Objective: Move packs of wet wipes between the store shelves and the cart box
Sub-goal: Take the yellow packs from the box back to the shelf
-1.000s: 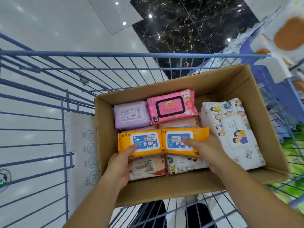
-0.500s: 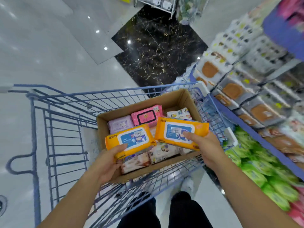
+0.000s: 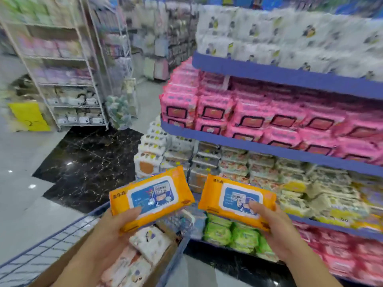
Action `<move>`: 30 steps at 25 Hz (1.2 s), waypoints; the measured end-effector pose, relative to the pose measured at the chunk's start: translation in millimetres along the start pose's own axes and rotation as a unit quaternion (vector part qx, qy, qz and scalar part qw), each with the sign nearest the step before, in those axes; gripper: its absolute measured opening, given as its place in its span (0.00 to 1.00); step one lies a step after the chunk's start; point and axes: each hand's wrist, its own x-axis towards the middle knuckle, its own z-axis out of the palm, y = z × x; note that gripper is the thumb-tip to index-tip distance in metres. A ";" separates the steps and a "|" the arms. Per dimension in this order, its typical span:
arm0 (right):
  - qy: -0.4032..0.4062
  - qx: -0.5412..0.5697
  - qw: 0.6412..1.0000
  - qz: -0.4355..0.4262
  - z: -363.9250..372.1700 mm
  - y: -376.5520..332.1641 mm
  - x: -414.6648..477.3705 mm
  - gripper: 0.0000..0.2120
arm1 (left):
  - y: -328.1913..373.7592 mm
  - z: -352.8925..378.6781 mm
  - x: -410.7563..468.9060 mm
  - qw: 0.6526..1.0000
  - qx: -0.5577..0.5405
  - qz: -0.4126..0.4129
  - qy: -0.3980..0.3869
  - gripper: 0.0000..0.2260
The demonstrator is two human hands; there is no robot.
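Each of my hands holds one orange pack of wet wipes with a blue and white lid label. My left hand (image 3: 116, 228) grips the left orange pack (image 3: 151, 196) from below, thumb on its front, above the cart's cardboard box (image 3: 62, 266). My right hand (image 3: 273, 226) grips the right orange pack (image 3: 236, 200) the same way, in front of the store shelves (image 3: 269, 148). White and pale pink packs (image 3: 149, 243) lie in the box below my left hand.
The blue wire cart (image 3: 51, 235) fills the lower left. The blue shelves on the right carry white packs on top, pink packs (image 3: 248, 114) below, then beige and yellow ones, with green packs (image 3: 234, 235) low down. A white wire rack (image 3: 68, 79) stands at the back left.
Both hands lifted the two orange packs out of the box and up. My view swung from the cart up and right to the shelves.
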 end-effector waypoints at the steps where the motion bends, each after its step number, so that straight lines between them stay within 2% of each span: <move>1: 0.012 0.016 1.000 -0.017 -29.0 -12.8 -5.4 0.26 | 2.3 34.7 6.4 1.000 0.001 0.006 -0.022 0.46; 3: 0.044 0.030 0.998 -0.039 -81.8 -32.1 -15.2 0.36 | -2.9 95.3 19.3 0.998 -0.036 0.017 -0.052 0.28; 4: 0.065 0.037 0.996 -0.040 -108.6 -42.0 -21.6 0.36 | -6.8 132.2 25.1 0.997 -0.053 0.012 -0.063 0.24; 6: 0.109 0.059 0.991 -0.056 -172.3 -60.0 -32.2 0.26 | -26.4 207.9 38.0 0.993 -0.089 -0.022 -0.071 0.25; 7: 0.128 0.064 0.988 -0.063 -204.1 -69.0 -36.5 0.23 | -38.2 243.7 44.9 0.992 -0.102 -0.038 -0.068 0.23; 9: 0.165 0.068 0.981 -0.069 -266.3 -82.7 -44.2 0.25 | -65.1 311.7 56.8 0.991 -0.095 -0.056 -0.070 0.12; 12: 0.216 0.082 0.968 -0.096 -357.9 -103.9 -62.7 0.25 | -112.0 405.0 81.4 0.990 -0.042 -0.085 -0.102 0.08; 14: 0.248 0.089 0.958 -0.110 -413.3 -115.7 -72.3 0.23 | -136.1 456.7 95.7 0.987 -0.015 -0.093 -0.126 0.08; 17: 0.294 0.105 0.942 -0.124 -485.0 -127.0 -78.8 0.22 | -168.4 531.5 121.0 0.978 0.044 -0.112 -0.170 0.21; 20: 0.342 0.113 0.925 -0.124 -544.5 -128.1 -72.3 0.23 | -204.9 598.9 150.8 0.965 0.090 -0.129 -0.209 0.28; 21: 0.361 0.122 0.917 -0.119 -564.7 -129.6 -68.5 0.22 | -217.2 625.7 160.4 0.960 0.098 -0.148 -0.216 0.29; 23: 0.396 0.132 0.902 -0.109 -601.0 -131.3 -62.2 0.23 | -243.4 674.5 182.7 0.953 0.111 -0.167 -0.227 0.25; 25: 0.434 0.138 0.886 -0.090 -636.8 -134.4 -59.4 0.26 | -260.0 729.0 193.0 0.944 0.131 -0.161 -0.257 0.32; 28: 0.477 0.166 0.859 -0.082 -696.3 -147.8 -61.0 0.29 | -282.5 810.5 206.6 0.923 0.168 -0.183 -0.295 0.25; 30: 0.501 0.161 0.846 -0.081 -732.0 -154.8 -63.3 0.28 | -314.8 849.1 223.9 0.911 0.168 -0.201 -0.318 0.33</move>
